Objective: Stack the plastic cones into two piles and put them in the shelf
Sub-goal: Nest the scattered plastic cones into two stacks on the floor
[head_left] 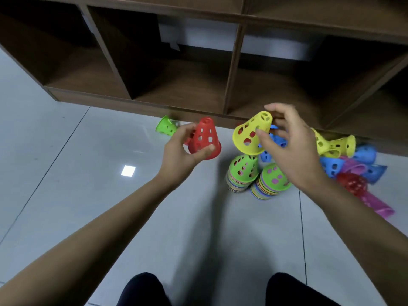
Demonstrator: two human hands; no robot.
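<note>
My left hand grips a red perforated cone, held upright above the floor. My right hand pinches a yellow cone, tilted, just above the left of two stacked piles. Both piles, the left pile and the right pile, stand on the floor with a green cone on top. Loose cones in yellow, blue, red and pink lie in a heap to the right. One green cone lies alone by the shelf base.
A dark wooden shelf with open compartments runs across the back, its base close behind the cones. Grey floor tiles spread to the left. My knees show at the bottom edge.
</note>
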